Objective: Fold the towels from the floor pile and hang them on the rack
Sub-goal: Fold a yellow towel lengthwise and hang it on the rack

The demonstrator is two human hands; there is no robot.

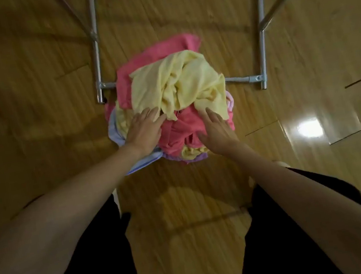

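Crumpled terry cloth in pale yellow, pink and lilac makes up the pile of towels (170,104) on the wooden plank floor (22,92), and it lies directly under both hands, with its far part over the near bar of the grey metal tube rack (261,33) just beyond the fingertips. The main risk, as I judge it, is that the towels are twisted into each other: if the fingers take the pale yellow towel (172,82) on top by one loose fold, the pink towel (182,126) under it may come up together with it, or the pile may spread over the floor. A second risk is that cloth lying over the rack's bar catches on it when lifted, which could pull the light frame. The left hand (143,131) lies palm down on the near left side of the pile, its fingers straight and together, the tips touching the edge of the yellow towel; it grips nothing. The right hand (218,130) lies palm down on the near right side, fingers straight and a little spread, resting on the pink cloth with the tips just short of the yellow fold; it also holds nothing. Both forearms reach forward and downward, nearly symmetric, from above the dark-clothed legs (287,226).
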